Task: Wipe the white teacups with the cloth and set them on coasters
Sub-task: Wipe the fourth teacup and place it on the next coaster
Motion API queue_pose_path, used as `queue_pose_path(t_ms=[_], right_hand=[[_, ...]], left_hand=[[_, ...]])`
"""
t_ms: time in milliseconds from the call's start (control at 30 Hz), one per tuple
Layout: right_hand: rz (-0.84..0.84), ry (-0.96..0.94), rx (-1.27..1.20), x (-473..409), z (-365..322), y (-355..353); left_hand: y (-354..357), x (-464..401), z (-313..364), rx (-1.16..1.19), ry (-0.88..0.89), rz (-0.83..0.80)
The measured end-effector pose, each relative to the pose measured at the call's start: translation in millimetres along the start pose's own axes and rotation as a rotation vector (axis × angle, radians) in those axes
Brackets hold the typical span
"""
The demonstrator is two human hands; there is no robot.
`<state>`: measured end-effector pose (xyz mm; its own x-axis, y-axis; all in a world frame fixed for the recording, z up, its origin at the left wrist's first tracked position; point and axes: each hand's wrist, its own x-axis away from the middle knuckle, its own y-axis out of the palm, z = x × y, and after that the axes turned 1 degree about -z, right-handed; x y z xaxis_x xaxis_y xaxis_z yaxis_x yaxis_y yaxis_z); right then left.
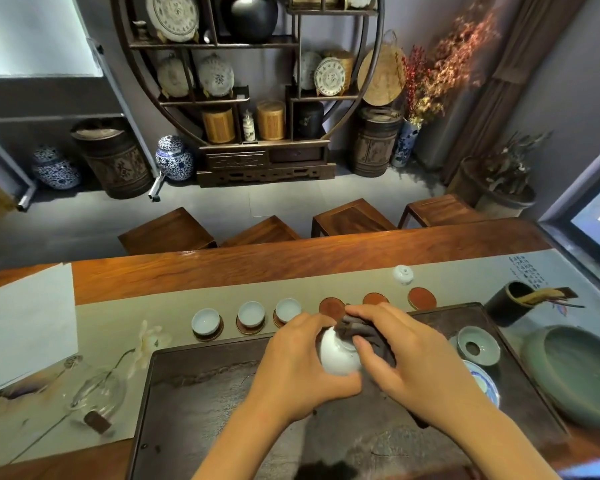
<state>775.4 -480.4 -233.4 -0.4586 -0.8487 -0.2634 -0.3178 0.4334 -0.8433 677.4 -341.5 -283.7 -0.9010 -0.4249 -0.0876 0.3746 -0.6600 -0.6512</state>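
Observation:
My left hand (297, 358) grips a white teacup (336, 355) tipped on its side above the dark tea tray (194, 410). My right hand (406, 355) holds a dark cloth (361, 329) pushed into the cup's mouth. Three white teacups (205, 322) (251, 314) (288, 310) stand upright on round coasters in a row on the grey runner. To their right lie three bare red-brown coasters (331, 306) (375, 298) (422, 298).
A small white lid (403, 273) sits behind the coasters. A celadon strainer (478, 345), a blue-and-white dish (484, 382) and a large green bowl (579, 372) stand at the right. A dark tool holder (510, 303) stands far right. A glass vase (99, 393) with a flower lies left.

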Motion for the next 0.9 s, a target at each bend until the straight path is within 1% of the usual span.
queue_pose_path(t_ms=[433,633,900], right_hand=[[-0.074,-0.033,0.049,5.7,-7.8,-15.6],[-0.055,-0.045,0.031,8.6,-13.3,-15.3],[-0.115,-0.079,0.029,6.4,-14.4,-12.9]], left_hand=[[3.9,5.6,12.4,0.025,0.021,0.040],[-0.3,7.7,16.9,0.062,0.016,0.074],[-5.0,10.3,10.0,0.028,0.018,0.054]])
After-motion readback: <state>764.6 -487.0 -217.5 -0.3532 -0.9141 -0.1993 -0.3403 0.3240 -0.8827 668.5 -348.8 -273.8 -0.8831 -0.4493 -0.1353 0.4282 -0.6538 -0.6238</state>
